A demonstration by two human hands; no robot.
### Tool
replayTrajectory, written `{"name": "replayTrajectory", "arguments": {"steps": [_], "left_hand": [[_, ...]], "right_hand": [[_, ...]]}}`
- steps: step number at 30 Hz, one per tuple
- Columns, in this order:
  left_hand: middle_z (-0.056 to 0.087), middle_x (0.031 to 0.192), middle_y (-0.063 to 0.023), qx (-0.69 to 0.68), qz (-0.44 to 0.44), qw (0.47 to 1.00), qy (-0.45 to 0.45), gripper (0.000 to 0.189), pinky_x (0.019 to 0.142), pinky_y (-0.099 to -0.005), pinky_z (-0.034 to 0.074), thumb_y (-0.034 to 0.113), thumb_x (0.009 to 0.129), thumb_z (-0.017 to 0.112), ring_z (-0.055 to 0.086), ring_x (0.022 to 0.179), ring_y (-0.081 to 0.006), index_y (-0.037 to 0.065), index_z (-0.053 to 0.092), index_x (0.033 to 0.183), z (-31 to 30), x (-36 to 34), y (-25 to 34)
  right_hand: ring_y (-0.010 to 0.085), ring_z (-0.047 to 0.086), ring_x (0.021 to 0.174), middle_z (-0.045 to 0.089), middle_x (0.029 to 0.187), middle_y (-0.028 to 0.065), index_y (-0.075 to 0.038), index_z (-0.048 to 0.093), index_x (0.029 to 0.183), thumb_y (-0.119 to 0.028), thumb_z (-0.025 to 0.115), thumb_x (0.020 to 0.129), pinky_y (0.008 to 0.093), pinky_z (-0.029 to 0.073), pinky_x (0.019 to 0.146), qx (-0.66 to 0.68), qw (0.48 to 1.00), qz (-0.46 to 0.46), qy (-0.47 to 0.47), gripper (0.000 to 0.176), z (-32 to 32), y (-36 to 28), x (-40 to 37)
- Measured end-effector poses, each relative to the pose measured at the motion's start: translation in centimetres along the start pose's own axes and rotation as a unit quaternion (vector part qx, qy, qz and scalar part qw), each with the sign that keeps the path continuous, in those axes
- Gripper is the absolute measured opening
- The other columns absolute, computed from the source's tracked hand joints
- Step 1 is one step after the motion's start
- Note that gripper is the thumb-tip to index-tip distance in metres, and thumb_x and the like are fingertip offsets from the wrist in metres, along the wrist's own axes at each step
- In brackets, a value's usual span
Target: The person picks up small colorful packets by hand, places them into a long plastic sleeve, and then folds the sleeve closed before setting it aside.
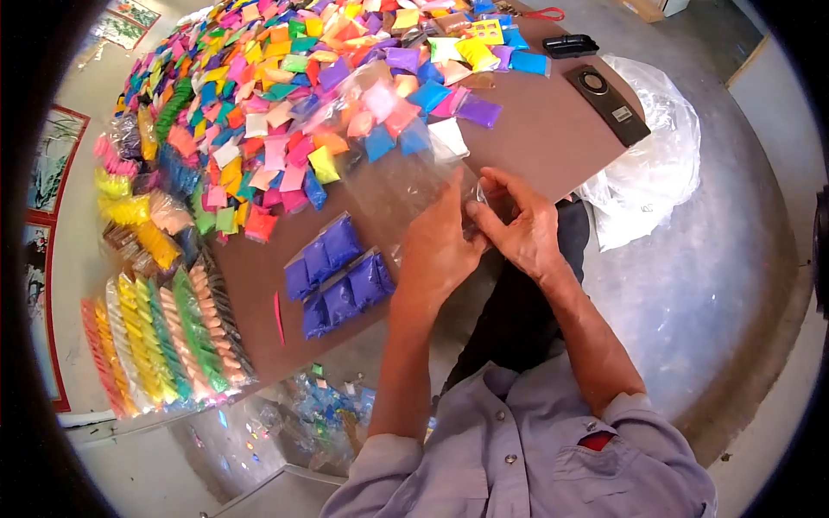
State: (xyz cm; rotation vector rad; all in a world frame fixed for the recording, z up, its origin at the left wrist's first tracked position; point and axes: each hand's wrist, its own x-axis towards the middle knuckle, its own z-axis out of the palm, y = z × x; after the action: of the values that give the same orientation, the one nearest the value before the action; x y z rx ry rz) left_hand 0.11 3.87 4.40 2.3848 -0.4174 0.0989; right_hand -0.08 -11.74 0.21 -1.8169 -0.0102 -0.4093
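At the near left corner of the counter [250, 302], bagged rows of coloured packets [160, 345] lie side by side. Purple packets [339, 300] rest by the near edge. Then a clear plastic bag [376, 192] reaches your left hand [440, 237] and right hand [522, 226], fingers pinching its end. A black device [610, 108] lies at the near right corner.
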Motion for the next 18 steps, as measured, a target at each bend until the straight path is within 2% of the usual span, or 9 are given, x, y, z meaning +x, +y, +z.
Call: {"name": "replayTrajectory", "arguments": {"steps": [1,3,7,9,13,15,16,18], "left_hand": [[0.076,0.113,-0.0222,0.002,-0.001,1.0,-0.001,0.083,0.087,-0.0507,0.059,0.008,0.084,0.082,0.075,0.099,-0.0427,0.003,0.045,0.159,-0.1,-0.1,0.0],[0.075,0.119,-0.0215,-0.069,-0.018,0.997,-0.019,0.085,0.088,-0.0507,0.059,0.004,0.083,0.082,0.075,0.102,-0.0417,0.001,0.044,0.159,-0.1,-0.1,0.2],[0.076,0.119,-0.0223,-0.07,0.001,0.997,-0.019,0.093,0.093,-0.0472,0.059,0.008,0.083,0.085,0.076,0.105,-0.0389,0.004,0.038,0.164,0.0,-0.2,0.0],[0.07,0.131,-0.0246,-0.028,0.015,0.999,-0.009,0.086,0.093,-0.0486,0.058,0.003,0.082,0.082,0.071,0.114,-0.0415,0.001,0.044,0.159,-0.3,-0.4,0.3],[0.068,0.134,-0.0258,-0.02,0.026,0.999,-0.017,0.085,0.096,-0.0494,0.057,0.004,0.083,0.082,0.069,0.12,-0.0421,0.004,0.044,0.159,-1.0,-0.8,0.1],[0.068,0.134,-0.0254,0.003,0.051,0.999,-0.008,0.085,0.097,-0.0499,0.057,0.005,0.083,0.082,0.069,0.12,-0.0435,0.005,0.045,0.159,-0.3,-0.6,-0.6],[0.068,0.134,-0.0254,0.005,0.053,0.999,-0.008,0.085,0.097,-0.0499,0.057,0.005,0.083,0.082,0.069,0.12,-0.0435,0.005,0.045,0.159,-0.3,-0.5,-0.3],[0.068,0.134,-0.0252,-0.07,-0.003,0.997,-0.045,0.084,0.097,-0.0497,0.057,0.006,0.083,0.082,0.069,0.119,-0.0445,0.005,0.045,0.159,-0.3,-0.3,0.3]], "right_hand": [[0.0286,0.078,0.097,0.079,0.11,0.0157,-0.004,0.074,0.127,-0.024,0.091,0.081,0.04,0.062,0.087,0.003,1.0,0.001,0.0,0.053,0.0,0.0,-0.1],[0.0305,0.078,0.097,0.079,0.113,0.0163,-0.005,0.075,0.126,-0.023,0.091,0.079,0.0397,0.062,0.086,-0.057,0.993,-0.103,0.003,0.054,-0.1,-0.1,0.0],[0.0242,0.076,0.098,0.078,0.115,0.014,-0.002,0.071,0.135,-0.018,0.095,0.077,0.0362,0.062,0.089,-0.059,0.995,-0.08,-0.021,0.064,-0.4,-0.5,-0.2],[0.0328,0.077,0.099,0.077,0.117,0.0176,-0.004,0.074,0.127,-0.024,0.092,0.077,0.0407,0.062,0.086,-0.043,0.997,-0.061,-0.012,0.057,-0.2,-0.5,-0.1],[0.0343,0.076,0.102,0.077,0.117,0.0183,-0.003,0.074,0.127,-0.026,0.093,0.075,0.0425,0.061,0.089,-0.037,0.998,-0.049,-0.029,0.06,-0.4,-0.7,-0.3],[0.0359,0.075,0.106,0.076,0.119,0.0183,-0.002,0.073,0.128,-0.028,0.093,0.074,0.0441,0.06,0.093,-0.07,0.99,-0.117,-0.025,0.063,-0.5,-0.4,-0.4],[0.0359,0.075,0.106,0.076,0.119,0.0183,-0.002,0.073,0.128,-0.028,0.093,0.074,0.0441,0.06,0.093,-0.07,0.99,-0.117,-0.022,0.063,-0.5,-0.3,-0.4],[0.037,0.074,0.109,0.076,0.12,0.0185,-0.002,0.072,0.13,-0.028,0.093,0.074,0.0457,0.059,0.095,-0.074,0.992,-0.101,-0.021,0.065,-0.5,0.0,-0.3]]}}
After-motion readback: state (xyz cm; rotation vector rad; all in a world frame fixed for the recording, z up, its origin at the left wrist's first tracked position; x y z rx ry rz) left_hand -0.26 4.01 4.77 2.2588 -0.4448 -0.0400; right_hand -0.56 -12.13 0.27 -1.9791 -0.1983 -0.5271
